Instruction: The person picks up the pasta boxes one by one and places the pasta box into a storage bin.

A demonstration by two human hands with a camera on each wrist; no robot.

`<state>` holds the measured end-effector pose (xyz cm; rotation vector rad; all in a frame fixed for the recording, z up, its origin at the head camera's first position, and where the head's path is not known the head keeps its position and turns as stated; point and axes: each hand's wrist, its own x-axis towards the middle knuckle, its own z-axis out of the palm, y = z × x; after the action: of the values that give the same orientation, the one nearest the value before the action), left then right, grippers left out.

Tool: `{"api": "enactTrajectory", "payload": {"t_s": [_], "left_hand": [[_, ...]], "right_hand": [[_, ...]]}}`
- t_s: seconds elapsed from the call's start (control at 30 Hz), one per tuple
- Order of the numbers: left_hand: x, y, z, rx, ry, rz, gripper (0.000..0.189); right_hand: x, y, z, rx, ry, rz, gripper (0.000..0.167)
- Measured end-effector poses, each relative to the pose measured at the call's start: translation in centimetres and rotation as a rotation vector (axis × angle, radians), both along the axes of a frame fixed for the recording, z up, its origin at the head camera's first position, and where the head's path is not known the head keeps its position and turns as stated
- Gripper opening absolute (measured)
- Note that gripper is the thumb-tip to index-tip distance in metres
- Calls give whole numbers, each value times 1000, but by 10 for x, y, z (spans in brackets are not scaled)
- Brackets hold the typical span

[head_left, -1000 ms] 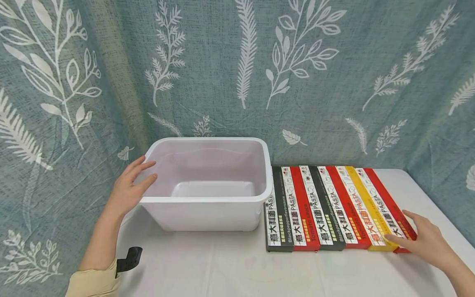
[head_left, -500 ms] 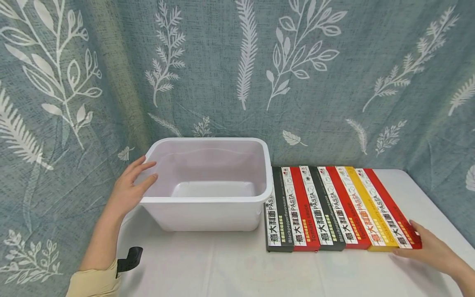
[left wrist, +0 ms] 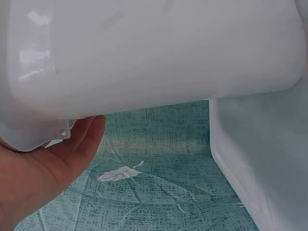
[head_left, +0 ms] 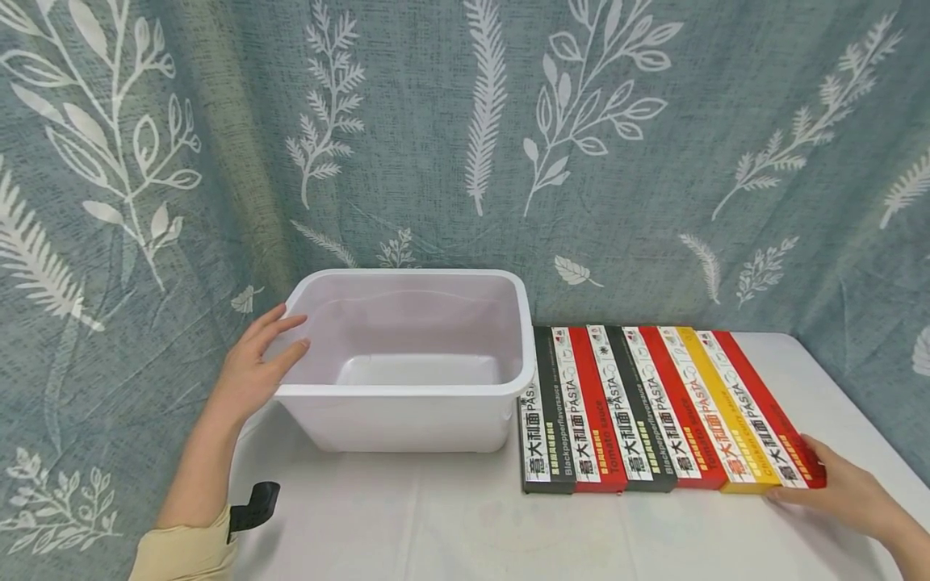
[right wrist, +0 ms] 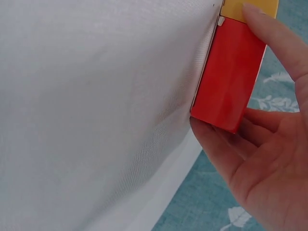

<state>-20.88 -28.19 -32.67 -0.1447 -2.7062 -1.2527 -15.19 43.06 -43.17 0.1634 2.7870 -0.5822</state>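
Note:
A white plastic tub (head_left: 407, 420) stands on the table, its inside bare. At its left rim my left hand (head_left: 254, 371) holds on, thumb and a finger over the edge; the left wrist view shows other fingers (left wrist: 89, 137) on the outside below the rim. Flat pasta boxes lie side by side at the tub's right, black, red and yellow. My right hand (head_left: 846, 488) grips the near end of the rightmost red pasta box (head_left: 763, 403). In the right wrist view its fingers curl round the red side, while the thumb touches the neighbouring yellow pasta box (right wrist: 236, 8).
A white cloth covers the table (head_left: 450, 524). Behind it hangs a blue-green curtain (head_left: 414, 161) with white leaf prints. The tub's right rim overhangs the leftmost black pasta box (head_left: 548, 476). A black device (head_left: 254, 507) is strapped to the left wrist.
My right hand has moved down and slightly right, closing from a spread pose onto the end of the rightmost red pasta box. The left hand and tub have stayed put.

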Motion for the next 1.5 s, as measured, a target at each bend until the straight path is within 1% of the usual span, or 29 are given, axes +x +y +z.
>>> {"api": "enactTrajectory", "payload": {"t_s": [0.13, 0.3, 0.53, 0.7, 1.0, 1.1, 1.27, 1.37, 1.5], "left_hand": [[0, 0, -1, 1, 4, 1, 54], [1, 0, -1, -6, 3, 1, 54], [1, 0, -2, -9, 5, 9, 54], [1, 0, -3, -10, 6, 11, 54], [3, 1, -3, -12, 25, 15, 53], [4, 1, -4, -10, 30, 16, 53], [5, 1, -4, -14, 25, 18, 54], [5, 2, -5, -16, 26, 19, 54], [5, 2, -5, -9, 30, 19, 54]], "right_hand": [[2, -1, 0, 15, -46, -35, 115], [3, -2, 1, 11, -61, -60, 116], [4, -3, 2, 36, -45, -66, 115], [4, -2, 3, 30, -55, -98, 116], [6, -3, 12, 9, -24, -129, 111], [7, -4, 14, -4, -14, -173, 112], [6, -6, 18, -103, 11, -316, 116], [6, -8, 23, -197, 53, -389, 117], [5, -14, 31, -275, 141, -476, 108]]}}
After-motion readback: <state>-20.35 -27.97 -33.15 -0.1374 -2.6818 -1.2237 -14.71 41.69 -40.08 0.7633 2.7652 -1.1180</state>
